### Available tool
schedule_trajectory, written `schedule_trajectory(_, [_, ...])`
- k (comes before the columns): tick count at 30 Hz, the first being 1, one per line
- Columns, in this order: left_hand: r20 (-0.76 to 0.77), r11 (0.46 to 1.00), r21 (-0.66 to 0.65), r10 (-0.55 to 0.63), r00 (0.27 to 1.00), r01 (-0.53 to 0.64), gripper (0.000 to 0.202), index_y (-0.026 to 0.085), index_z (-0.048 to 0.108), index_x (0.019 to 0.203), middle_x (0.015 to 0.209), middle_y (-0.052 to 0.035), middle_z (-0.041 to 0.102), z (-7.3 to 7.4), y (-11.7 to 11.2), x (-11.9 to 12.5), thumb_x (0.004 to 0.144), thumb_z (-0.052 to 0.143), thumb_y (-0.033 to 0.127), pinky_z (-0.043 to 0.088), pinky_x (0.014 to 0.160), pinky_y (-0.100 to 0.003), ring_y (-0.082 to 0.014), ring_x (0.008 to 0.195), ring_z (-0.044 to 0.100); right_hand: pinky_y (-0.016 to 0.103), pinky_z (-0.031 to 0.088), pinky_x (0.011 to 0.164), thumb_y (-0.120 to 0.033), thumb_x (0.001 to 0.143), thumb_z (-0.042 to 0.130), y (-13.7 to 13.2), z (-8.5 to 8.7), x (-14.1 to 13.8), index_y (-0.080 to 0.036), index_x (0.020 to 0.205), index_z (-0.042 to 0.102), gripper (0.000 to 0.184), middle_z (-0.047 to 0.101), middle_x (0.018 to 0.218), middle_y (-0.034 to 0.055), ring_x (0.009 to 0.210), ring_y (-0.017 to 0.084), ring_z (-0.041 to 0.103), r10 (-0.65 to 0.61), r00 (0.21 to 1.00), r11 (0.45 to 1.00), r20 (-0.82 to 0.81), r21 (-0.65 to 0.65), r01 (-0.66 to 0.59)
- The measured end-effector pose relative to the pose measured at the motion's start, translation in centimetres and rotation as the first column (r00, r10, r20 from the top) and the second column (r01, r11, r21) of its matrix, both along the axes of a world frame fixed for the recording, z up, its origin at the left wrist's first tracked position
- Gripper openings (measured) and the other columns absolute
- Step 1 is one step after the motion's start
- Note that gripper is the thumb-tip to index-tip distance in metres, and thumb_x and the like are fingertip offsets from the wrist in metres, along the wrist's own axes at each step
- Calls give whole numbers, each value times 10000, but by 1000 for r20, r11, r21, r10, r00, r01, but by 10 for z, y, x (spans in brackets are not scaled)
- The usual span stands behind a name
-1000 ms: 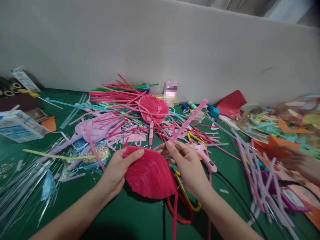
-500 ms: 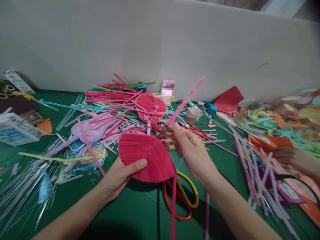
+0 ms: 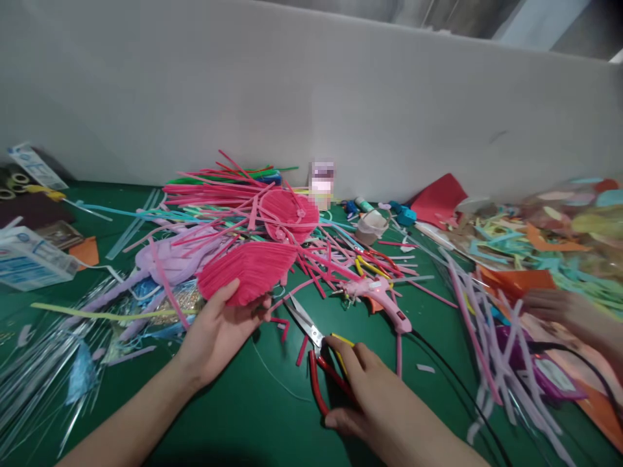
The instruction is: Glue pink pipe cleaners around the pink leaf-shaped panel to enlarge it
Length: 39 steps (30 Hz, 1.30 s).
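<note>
A small beige paper cup (image 3: pixel 372 227) stands near the back of the green table (image 3: pixel 272 421); from here I cannot see what is in it. At the far left lies a white-and-blue carton (image 3: pixel 29 259), closed. On the right a clear plastic bag (image 3: pixel 574 220) holds flat paper cut-outs in pastel greens, yellows and orange.

The left hand (image 3: pixel 214 334) holds up a leaf-shaped pink piece (image 3: pixel 248 272) made of fuzzy stems laid side by side, ribbed and soft-looking. The thumb is pressed on its near edge and the other fingers are tucked beneath, pinching it just above the table in front of the pile of pipe cleaners (image 3: pixel 219 188).

The right hand (image 3: pixel 370 395) is low on the table, near the person. Its fingers are curled over the red and yellow handle loops of the scissors (image 3: pixel 316 350), with the forefinger stretched along the yellow loop. The steel blades point away toward the pink piece and lie flat.

Just beyond the blades rests a pink glue gun (image 3: pixel 379 295) with a black cord. Behind the leaf shape sit a round pink disc (image 3: pixel 282 211) of the same ribbed stuff and a lilac shape (image 3: pixel 170 253). Another person's hand (image 3: pixel 559 305) rests at the right edge among long lilac stems.
</note>
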State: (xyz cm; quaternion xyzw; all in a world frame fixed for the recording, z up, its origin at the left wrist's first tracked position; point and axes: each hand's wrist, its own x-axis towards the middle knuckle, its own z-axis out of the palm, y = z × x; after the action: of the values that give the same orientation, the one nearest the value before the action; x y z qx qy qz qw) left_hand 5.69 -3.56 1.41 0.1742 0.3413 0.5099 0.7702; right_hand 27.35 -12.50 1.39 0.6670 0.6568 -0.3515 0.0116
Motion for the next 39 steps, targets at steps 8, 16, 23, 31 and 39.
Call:
schedule_trajectory(8, [-42, 997, -17, 75, 996, -76, 105, 137, 713, 712, 769, -51, 762, -13, 2, -4, 681, 768, 54, 625, 721, -350, -198, 726, 709, 261, 423, 601, -119, 736, 537, 5, -20, 19, -184, 1396, 332, 694, 592, 807, 10, 653, 163, 572, -56, 953, 993, -298, 82, 84])
schedule_trajectory(16, [-55, 999, -29, 44, 998, -45, 126, 149, 702, 693, 775, -42, 765, -10, -6, -2, 661, 792, 67, 622, 720, -329, -186, 717, 711, 280, 516, 683, -308, 505, 846, -17, -23, 20, -267, 1398, 332, 1031, 599, 959, 18, 835, 204, 606, -265, 676, 930, -688, 3, 367])
schedule_trajectory(23, [-77, 999, -26, 38, 996, -40, 117, 164, 701, 686, 736, -37, 757, -7, -3, -1, 661, 800, 109, 602, 743, -316, -188, 710, 706, 371, 547, 670, -420, 609, 800, -7, -25, 5, -331, 1332, 464, 802, 640, 862, 31, 810, 290, 665, -129, 779, 900, -614, 258, 352])
schedule_trajectory(31, [-157, 991, 78, -94, 983, 107, 477, 223, 685, 1132, 842, -23, 778, -7, -14, 2, 677, 809, 157, 574, 795, -291, -213, 849, 719, 361, 530, 797, -706, 445, 789, 8, 3, -9, -217, 1292, 405, 1051, 613, 1034, 76, 923, 301, 617, -23, 782, 851, -623, 398, 342])
schedule_trajectory(39, [-247, 974, 81, -187, 951, 212, 651, 208, 634, 1238, 1055, -100, 757, 1, -25, 10, 622, 843, 251, 496, 956, -396, -329, 1096, 645, 435, 380, 1065, -878, 594, 490, 18, 3, -13, -233, 1416, 336, 1056, 528, 1291, 130, 1199, 328, 522, 132, 713, 836, -688, 464, 293])
